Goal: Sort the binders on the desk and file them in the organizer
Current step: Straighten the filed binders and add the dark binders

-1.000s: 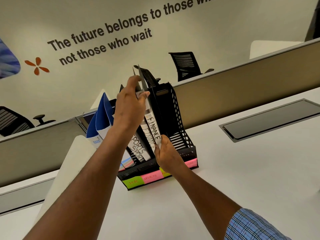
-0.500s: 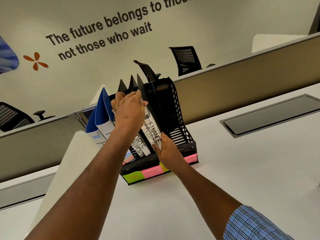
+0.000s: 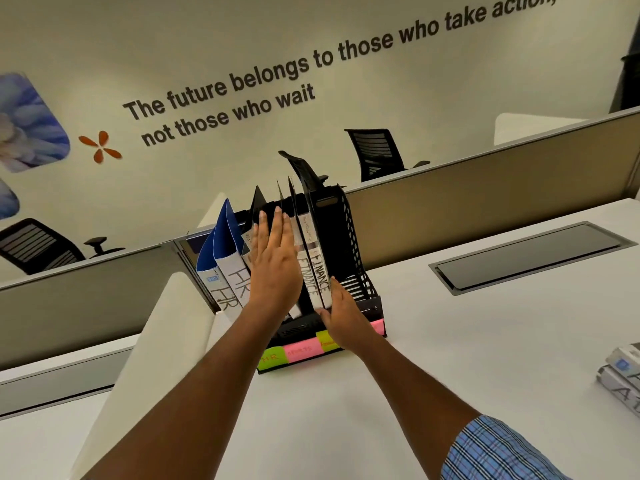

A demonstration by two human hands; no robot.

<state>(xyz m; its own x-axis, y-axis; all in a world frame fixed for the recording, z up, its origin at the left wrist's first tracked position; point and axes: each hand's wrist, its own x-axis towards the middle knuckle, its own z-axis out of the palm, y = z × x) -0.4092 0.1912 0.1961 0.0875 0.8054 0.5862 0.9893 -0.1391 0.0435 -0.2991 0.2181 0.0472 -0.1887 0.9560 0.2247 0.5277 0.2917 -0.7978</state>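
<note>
The FINANCE binder [image 3: 321, 271] that the left hand [image 3: 273, 268] grips by its top edge a second ago, held high over the black mesh organizer [image 3: 351, 237], now stands fully down in its slot; its spine sits flush beside a second spine with the same word, in the compartment second from the right; the left hand has let go of it and lies flat, fingers straight and together, pressed against the spines of the binders in the next compartment to the left, which it mostly hides; the right hand [image 3: 343, 315] is at the foot of the FINANCE binder, one finger up along the spine's lower edge and the others tucked near the base, and whether it pinches the binder or only steadies it cannot be told; two blue HR binders [image 3: 227, 268] lean in the leftmost compartment; coloured labels [image 3: 299, 351] run along the organizer's front lip, green, pink, yellow and pink, the yellow partly covered by the right wrist; the rightmost compartment shows only mesh; on the white desk [image 3: 450, 358], well apart at the right edge of view, a small stack of binders [image 3: 621, 375] lies flat, cut off by the frame; this filing looks complete apart from squaring the spines, and the job is probably far along but not done, since that stack likely belongs in the open compartment
</note>
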